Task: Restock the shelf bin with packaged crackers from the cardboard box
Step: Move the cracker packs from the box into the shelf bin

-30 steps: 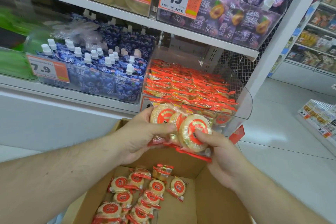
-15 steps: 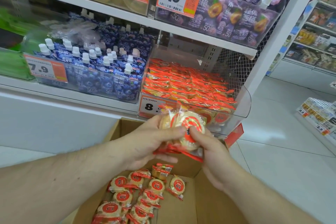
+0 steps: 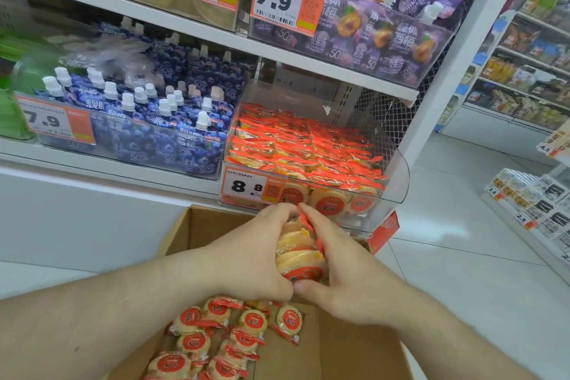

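**Stack squared up below the bin**

Nearest the camera, the cardboard box (image 3: pixel 354 345) sat open, with loose cracker packs (image 3: pixel 243 339) scattered across its floor — round, pale discs in clear wrap with a red seal on each face and red crimped ends. Just above them, both hands cupped a handful of the same packs. The left hand (image 3: pixel 253 256) curled round one flank and the right hand (image 3: pixel 342 274) round the other, thumbs and fingertips nearly meeting at top and bottom, so the held stack (image 3: pixel 297 251) was pressed together between the palms rather than pinched by any one finger. Its packs stood on edge, faces toward each other, and the stack's long axis ran away from the body toward the shelf.

That axis mattered. The shelf bin (image 3: pixel 398 176) — clear plastic, already layered with red-edged packs — lay above and beyond the hands, its open top higher than the front lip just past the fingertips. Neither hand looked clearly nearer; the stack would probably have to rise over that lip before going in. A price tag (image 3: pixel 246 186) hung on the bin's front.
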The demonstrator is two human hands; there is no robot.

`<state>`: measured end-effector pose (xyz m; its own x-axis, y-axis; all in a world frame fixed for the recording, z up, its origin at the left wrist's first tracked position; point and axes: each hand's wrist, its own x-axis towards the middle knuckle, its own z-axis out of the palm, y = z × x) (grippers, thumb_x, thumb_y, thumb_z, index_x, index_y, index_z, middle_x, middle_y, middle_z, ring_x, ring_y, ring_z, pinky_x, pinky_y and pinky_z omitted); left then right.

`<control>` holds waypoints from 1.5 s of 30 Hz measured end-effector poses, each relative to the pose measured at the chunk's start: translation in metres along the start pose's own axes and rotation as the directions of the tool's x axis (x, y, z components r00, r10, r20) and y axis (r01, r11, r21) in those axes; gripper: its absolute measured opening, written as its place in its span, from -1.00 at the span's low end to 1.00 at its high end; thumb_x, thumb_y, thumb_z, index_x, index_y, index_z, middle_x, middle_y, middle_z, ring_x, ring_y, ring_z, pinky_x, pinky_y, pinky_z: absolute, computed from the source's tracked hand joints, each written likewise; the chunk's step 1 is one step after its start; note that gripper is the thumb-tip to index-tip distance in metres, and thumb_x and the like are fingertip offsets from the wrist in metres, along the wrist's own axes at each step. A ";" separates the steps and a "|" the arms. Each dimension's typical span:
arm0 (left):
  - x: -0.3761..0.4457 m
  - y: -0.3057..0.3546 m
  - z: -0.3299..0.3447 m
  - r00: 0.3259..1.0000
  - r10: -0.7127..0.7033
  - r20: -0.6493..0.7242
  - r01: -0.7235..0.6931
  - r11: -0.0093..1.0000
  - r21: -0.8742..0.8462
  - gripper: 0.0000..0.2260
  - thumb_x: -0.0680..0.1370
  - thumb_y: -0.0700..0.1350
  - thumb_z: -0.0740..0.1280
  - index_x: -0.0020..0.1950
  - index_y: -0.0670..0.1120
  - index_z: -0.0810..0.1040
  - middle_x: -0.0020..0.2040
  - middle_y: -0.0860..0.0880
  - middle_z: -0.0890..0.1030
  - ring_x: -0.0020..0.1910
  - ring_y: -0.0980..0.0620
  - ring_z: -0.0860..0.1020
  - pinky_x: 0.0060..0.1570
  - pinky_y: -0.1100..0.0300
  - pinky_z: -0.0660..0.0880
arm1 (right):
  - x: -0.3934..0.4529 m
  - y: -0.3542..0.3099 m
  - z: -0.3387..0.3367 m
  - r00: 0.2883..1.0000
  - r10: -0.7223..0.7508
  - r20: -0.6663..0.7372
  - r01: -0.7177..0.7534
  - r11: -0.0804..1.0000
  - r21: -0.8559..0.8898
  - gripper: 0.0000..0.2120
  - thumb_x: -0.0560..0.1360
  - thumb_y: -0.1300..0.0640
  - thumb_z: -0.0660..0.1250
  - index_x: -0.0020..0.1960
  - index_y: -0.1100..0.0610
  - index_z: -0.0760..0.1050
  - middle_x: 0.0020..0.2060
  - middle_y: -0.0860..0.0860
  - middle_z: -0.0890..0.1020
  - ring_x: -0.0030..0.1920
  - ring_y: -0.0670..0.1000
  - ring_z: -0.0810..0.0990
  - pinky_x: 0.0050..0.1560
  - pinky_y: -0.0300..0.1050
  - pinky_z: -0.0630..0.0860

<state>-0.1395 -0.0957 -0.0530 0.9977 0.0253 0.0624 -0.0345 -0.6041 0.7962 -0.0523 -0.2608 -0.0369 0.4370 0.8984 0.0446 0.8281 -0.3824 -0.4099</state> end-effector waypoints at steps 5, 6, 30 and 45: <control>0.011 0.012 0.005 0.998 0.068 0.013 -0.069 0.973 0.222 0.01 0.30 0.00 0.51 0.47 0.19 -0.17 0.29 0.12 0.08 0.28 0.01 0.40 0.23 0.11 0.47 | -0.002 0.011 -0.004 0.989 -0.057 -0.137 0.026 0.976 -0.218 -0.29 0.33 -0.13 0.41 0.38 0.04 0.24 0.14 -0.16 0.37 0.17 -0.13 0.32 0.25 -0.04 0.32; 0.014 0.014 0.005 0.996 0.083 0.017 -0.085 0.964 0.252 0.03 0.30 -0.01 0.51 0.47 0.20 -0.20 0.31 0.10 0.08 0.29 -0.01 0.39 0.23 0.10 0.46 | -0.003 0.013 -0.005 0.986 -0.057 -0.153 0.021 0.973 -0.230 -0.34 0.31 -0.13 0.41 0.32 0.04 0.27 0.08 -0.17 0.36 0.11 -0.15 0.31 0.20 -0.06 0.33; 0.059 -0.004 -0.006 0.999 -0.028 -0.019 0.032 0.637 0.771 -0.21 0.47 0.02 0.30 0.57 0.03 -0.09 0.58 0.00 -0.21 0.54 -0.13 -0.29 0.47 -0.25 -0.22 | 0.067 0.066 -0.140 0.913 0.407 0.020 -0.246 0.589 -0.770 -0.70 0.36 0.09 0.31 0.08 0.01 0.40 -0.07 -0.03 0.53 0.04 0.07 0.45 0.05 -0.02 0.34; 0.061 -0.008 0.000 0.999 -0.027 -0.026 0.037 0.613 0.789 -0.28 0.48 0.00 0.28 0.56 0.05 0.01 0.57 -0.01 -0.26 0.53 -0.16 -0.33 0.43 -0.28 -0.30 | 0.085 0.081 -0.164 0.859 0.489 0.153 -0.338 0.765 -0.549 -0.63 0.36 0.27 0.45 0.08 0.04 0.41 -0.10 -0.02 0.55 -0.09 0.01 0.54 -0.21 -0.15 0.46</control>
<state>-0.0788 -0.0893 -0.0555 0.9964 0.0625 0.0567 0.0617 -0.9980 0.0159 0.1097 -0.2510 0.0833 0.7264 0.6177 -0.3014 0.6785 -0.7144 0.1711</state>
